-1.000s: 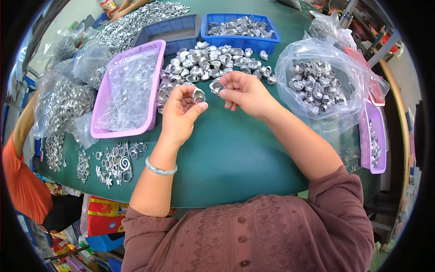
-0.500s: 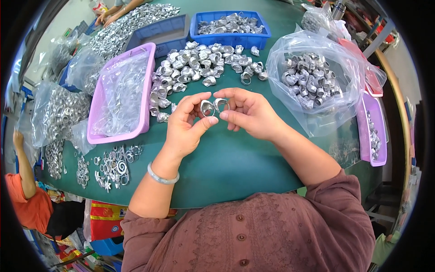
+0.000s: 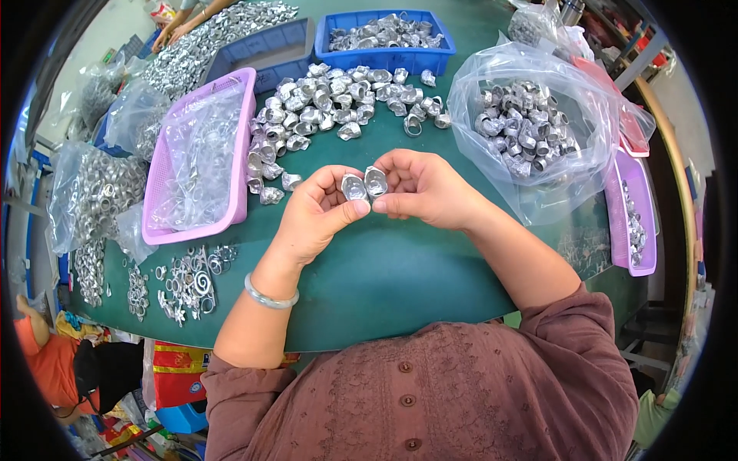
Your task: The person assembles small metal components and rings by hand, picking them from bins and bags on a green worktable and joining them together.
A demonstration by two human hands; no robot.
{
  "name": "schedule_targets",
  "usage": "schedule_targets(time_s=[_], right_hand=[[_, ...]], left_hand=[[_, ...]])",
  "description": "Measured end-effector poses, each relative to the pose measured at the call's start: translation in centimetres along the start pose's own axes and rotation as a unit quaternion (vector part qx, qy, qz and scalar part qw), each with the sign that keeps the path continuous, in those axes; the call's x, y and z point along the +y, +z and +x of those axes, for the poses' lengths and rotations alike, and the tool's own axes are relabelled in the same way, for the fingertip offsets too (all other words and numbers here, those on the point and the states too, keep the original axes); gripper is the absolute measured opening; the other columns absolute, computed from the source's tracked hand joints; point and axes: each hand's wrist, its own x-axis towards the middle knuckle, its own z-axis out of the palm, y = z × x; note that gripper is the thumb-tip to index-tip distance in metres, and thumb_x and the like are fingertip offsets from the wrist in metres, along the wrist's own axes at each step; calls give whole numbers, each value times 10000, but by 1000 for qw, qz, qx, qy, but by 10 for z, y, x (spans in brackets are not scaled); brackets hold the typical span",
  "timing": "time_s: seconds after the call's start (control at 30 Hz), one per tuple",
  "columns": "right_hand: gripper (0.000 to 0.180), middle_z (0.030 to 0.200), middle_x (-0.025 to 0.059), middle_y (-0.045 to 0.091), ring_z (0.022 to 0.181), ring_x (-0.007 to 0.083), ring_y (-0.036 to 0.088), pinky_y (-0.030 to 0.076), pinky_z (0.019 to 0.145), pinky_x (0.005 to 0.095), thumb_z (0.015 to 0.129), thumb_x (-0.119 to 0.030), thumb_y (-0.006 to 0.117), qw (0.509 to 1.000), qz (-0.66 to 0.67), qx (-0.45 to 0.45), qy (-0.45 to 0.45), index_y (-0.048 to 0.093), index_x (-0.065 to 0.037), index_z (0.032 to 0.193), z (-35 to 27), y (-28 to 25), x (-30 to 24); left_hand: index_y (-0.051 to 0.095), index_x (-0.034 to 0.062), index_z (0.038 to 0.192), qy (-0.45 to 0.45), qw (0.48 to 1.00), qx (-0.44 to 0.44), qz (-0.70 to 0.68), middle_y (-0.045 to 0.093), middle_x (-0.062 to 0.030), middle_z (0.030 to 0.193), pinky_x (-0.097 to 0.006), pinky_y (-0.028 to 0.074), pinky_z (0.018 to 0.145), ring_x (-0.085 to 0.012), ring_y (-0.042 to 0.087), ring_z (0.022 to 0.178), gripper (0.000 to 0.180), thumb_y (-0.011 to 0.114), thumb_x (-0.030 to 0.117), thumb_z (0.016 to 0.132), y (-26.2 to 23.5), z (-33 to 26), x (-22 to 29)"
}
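My left hand (image 3: 317, 206) pinches a silvery metal ring (image 3: 354, 187) between thumb and fingers. In my right hand (image 3: 425, 189) a second silvery ring (image 3: 375, 182) is pinched the same way. The two rings stand side by side, close together, with their broad faces toward me; whether they touch I cannot tell. Both hands hover over the green table (image 3: 369, 265). Just beyond them spreads a loose pile of similar chunky rings (image 3: 311, 107). To the right, an open clear plastic bag (image 3: 530, 201) holds many more rings.
A pink basket (image 3: 240, 165) with bagged pieces stands left. Blue bins (image 3: 384, 59) sit at the back, one grey-blue bin (image 3: 261, 61) beside. A lilac basket (image 3: 646, 223) is at the right edge. Small silvery pieces (image 3: 184, 288) lie near left. Another person's hands (image 3: 173, 31) work far left.
Both rings have been turned: their open bands showed before, and their broad faces show now. Each stays in the same hand. At far left, an orange-sleeved person's arm has lowered.
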Motion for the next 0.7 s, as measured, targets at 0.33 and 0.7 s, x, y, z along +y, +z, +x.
schedule_targets(time_s=[0.33,0.7], right_hand=[[458,876,20,563,796,69,526,438,675,213,744,-5,668,997,-46,5,-60,448,-24,1145,-1,3,3],[372,759,31,570,633,87,552,442,519,214,782,-97,655,999,10,-32,-18,496,-1,1105,-2,-3,-2]], left_hand=[[525,28,1041,-36,999,-21,-2,564,-12,923,-212,467,709,-79,547,811,344,689,42,739,-4,1,-1],[533,35,1015,-93,992,-58,-60,578,-22,826,-207,464,572,-92,556,654,334,682,201,766,-11,1,-4]])
